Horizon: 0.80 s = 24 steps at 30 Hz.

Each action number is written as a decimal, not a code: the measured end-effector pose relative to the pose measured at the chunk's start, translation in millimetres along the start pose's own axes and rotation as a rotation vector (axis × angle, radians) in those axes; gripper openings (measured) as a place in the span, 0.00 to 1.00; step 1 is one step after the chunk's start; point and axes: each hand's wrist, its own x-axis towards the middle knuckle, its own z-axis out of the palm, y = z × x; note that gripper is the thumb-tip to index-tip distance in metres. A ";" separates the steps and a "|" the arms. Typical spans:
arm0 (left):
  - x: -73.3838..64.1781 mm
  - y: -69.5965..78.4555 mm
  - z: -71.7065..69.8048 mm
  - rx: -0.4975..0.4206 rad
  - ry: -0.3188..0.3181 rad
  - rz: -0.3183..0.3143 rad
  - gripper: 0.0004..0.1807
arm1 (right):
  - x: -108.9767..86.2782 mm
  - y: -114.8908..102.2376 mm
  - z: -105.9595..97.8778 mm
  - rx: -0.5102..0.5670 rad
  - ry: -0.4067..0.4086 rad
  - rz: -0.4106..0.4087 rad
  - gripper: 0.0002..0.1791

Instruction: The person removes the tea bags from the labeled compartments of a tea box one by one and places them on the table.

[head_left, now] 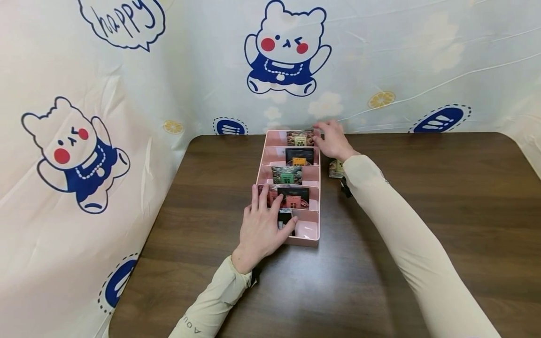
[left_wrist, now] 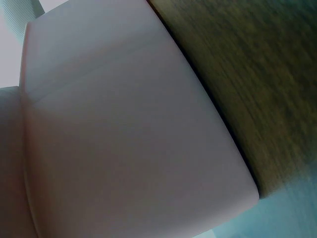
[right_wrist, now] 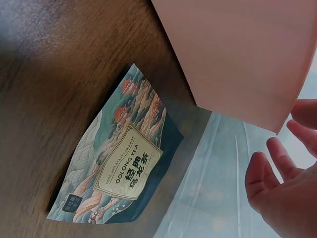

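A pink divided box (head_left: 312,241) lies lengthwise on the table, with tea sachets standing in its compartments. My left hand (head_left: 263,228) rests over its near left side, fingers spread across the red sachets (head_left: 293,201) and thumb over a dark packet (head_left: 284,217) in the nearest compartment. At the far right corner, my right hand (head_left: 334,141) touches the rim beside the back sachet (head_left: 300,139). Its fingers bend loosely in the right wrist view; whether they pinch anything is hidden. Right of the box, an oolong tea sachet (right_wrist: 119,158) lies flat on the table, partly under the right wrist.
Middle compartments hold a green-labelled sachet (head_left: 287,176) and an orange-labelled one (head_left: 299,159). The brown wooden table (head_left: 422,188) extends to both sides. Behind it hangs a pale curtain (head_left: 203,61) with bear drawings, close to the box's far end.
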 end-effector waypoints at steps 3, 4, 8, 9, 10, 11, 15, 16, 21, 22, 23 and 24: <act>0.1 0.0 0.0 0.004 0.002 0.001 0.39 | 0.8 -0.3 1.2 -0.011 -0.013 0.001 0.25; 0.1 0.0 -0.1 0.005 0.001 0.001 0.39 | 1.0 -0.3 1.6 -0.014 -0.015 0.002 0.25; 0.4 -0.4 0.7 0.005 -0.004 0.000 0.39 | 2.4 0.0 3.1 -0.017 -0.018 0.011 0.24; 0.4 -0.5 0.9 0.003 -0.001 0.002 0.39 | 2.6 0.0 3.4 -0.018 -0.016 0.012 0.24; 0.4 -0.5 1.2 0.006 0.001 0.003 0.39 | 3.0 0.2 3.5 -0.020 -0.012 0.010 0.24; 0.5 -0.4 1.4 0.008 0.006 0.006 0.39 | 3.3 0.3 3.6 -0.021 -0.007 0.008 0.23; 0.6 -0.2 2.1 0.020 0.026 0.014 0.39 | 3.1 0.4 3.8 -0.017 0.024 -0.002 0.20; 0.6 -0.2 2.2 0.023 0.030 0.016 0.39 | 3.2 0.4 3.9 -0.014 0.031 -0.003 0.20; 0.3 0.2 1.4 0.023 0.030 0.017 0.39 | 2.5 -1.4 4.3 -0.006 0.058 0.009 0.16; 0.3 0.3 1.1 0.023 0.027 0.015 0.39 | 2.3 -2.2 4.2 -0.006 0.063 0.015 0.16; 0.3 0.3 0.8 0.023 0.025 0.014 0.38 | 2.1 -2.6 4.3 -0.006 0.070 0.017 0.15; 0.3 0.4 0.6 0.023 0.025 0.014 0.38 | 2.2 -2.7 4.6 -0.008 0.078 0.019 0.14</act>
